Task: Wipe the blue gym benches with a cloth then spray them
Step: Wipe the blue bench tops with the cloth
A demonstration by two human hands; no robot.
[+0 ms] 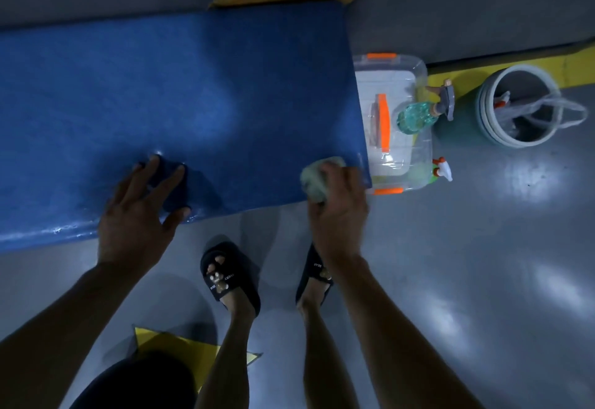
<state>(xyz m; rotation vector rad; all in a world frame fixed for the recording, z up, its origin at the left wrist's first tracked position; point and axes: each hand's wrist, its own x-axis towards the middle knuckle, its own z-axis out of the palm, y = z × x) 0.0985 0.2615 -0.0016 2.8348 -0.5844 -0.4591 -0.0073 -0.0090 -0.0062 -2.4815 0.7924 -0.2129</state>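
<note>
Blue padding covers the gym bench (180, 86), which runs off the left edge of view. Near its front edge, the left hand (138, 215) presses spread fingers on a dark blue cloth (175, 189), partly hidden beneath it. At the bench's right near corner, the right hand (338, 212) has its grip clenched around a pale crumpled cloth (317, 176). Grey floor (483, 280) lies open to the right.

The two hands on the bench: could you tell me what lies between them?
Only bare blue bench between left hand and right hand, in the head view.
</note>
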